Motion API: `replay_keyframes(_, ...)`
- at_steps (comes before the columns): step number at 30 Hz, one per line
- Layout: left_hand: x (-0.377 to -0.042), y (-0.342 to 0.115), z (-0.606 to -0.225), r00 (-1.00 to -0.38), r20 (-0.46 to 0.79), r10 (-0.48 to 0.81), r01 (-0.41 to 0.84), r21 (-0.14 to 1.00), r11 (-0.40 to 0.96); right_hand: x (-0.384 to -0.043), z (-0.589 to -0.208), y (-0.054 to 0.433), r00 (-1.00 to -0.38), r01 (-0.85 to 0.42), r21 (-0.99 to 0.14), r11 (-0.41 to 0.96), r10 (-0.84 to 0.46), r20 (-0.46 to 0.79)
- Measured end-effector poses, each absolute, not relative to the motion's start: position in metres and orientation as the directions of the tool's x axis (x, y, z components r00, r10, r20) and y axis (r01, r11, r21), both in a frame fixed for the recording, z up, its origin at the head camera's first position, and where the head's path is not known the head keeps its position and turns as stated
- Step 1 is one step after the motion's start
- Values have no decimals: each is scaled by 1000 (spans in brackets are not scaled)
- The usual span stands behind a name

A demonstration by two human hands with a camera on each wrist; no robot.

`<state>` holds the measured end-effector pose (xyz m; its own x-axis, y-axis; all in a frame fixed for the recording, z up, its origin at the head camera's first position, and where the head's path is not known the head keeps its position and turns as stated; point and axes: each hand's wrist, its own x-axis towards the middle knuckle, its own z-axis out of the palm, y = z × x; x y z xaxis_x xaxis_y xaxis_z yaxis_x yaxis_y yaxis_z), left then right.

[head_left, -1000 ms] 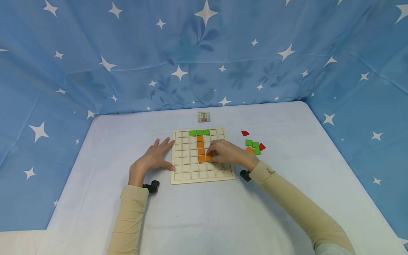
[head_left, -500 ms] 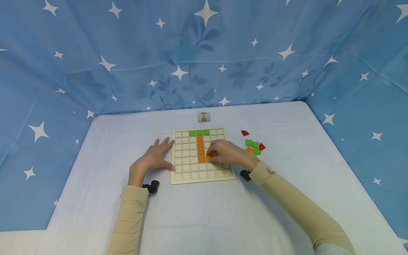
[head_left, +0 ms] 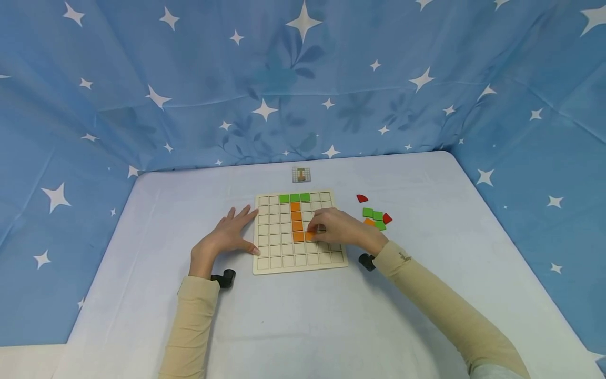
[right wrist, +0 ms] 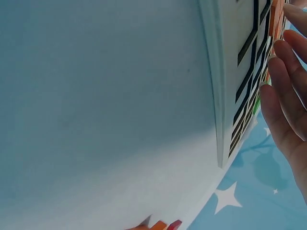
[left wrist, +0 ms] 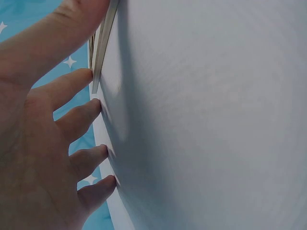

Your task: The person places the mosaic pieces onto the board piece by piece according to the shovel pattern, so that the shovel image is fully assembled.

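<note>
Nearest, two tan sleeves [head_left: 191,321] reach in over the white-covered table [head_left: 293,331], and a small black device [head_left: 229,278] shows at the left wrist, with a second black device [head_left: 366,261] at the right.

Beyond the cuffs, the left hand [head_left: 229,232] is spread wide at the left side of a pale square board [head_left: 276,272] marked out in a grid; its thumb touches the board's edge, and the left wrist view shows other fingertips reaching down to the cloth. The right hand [head_left: 337,227] is over the right half of the board, thumb and fingertips drawn narrow, pinching an orange tile [head_left: 310,236]. That piece is just right of the lowest of four orange squares [head_left: 296,216] running up one column; whether it lies flat in its cell cannot be told.

To the right, partly behind the wrist, an orange piece [head_left: 369,222] lies near three loose green squares [head_left: 377,215] and a red wedge [head_left: 387,218]. In the board's far row, three green tiles [head_left: 294,198] cap the column. Another red wedge [head_left: 362,198] lies apart from the group. Past the board is a small patterned card [head_left: 301,175], then blue star-printed curtains [head_left: 203,126].
</note>
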<state>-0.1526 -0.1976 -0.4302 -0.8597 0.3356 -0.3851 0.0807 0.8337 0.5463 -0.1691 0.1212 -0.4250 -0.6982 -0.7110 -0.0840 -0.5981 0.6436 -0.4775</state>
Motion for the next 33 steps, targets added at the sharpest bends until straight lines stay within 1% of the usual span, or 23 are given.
replay_keyframes(2,-152,-197,-430,-859,-385,337,83,546,834,-169,-425,124,-705,-585,-491,645,-704,-83)
replay_keyframes(9,-152,-198,-430,-860,-374,346,97,546,832,-170,-429,138,-748,-479,-590,650,-654,-113)
replay_keyframes(13,-152,-199,-431,-860,-370,351,104,547,831,-170,-429,146,-758,-466,-610,642,-645,-100)
replay_keyframes(22,-153,-198,-432,-858,-370,355,110,544,832,-164,-424,167,-797,-393,-652,649,-594,-111)
replay_keyframes(25,-152,-198,-432,-858,-372,354,106,546,831,-163,-423,176,-804,-394,-658,642,-587,-91)
replay_keyframes(30,-152,-198,-431,-859,-373,349,101,545,832,-161,-423,193,-817,-430,-624,652,-575,-38)
replay_keyframes(33,-152,-199,-431,-860,-376,345,97,544,833,-159,-422,200,-826,-433,-603,670,-563,-32)
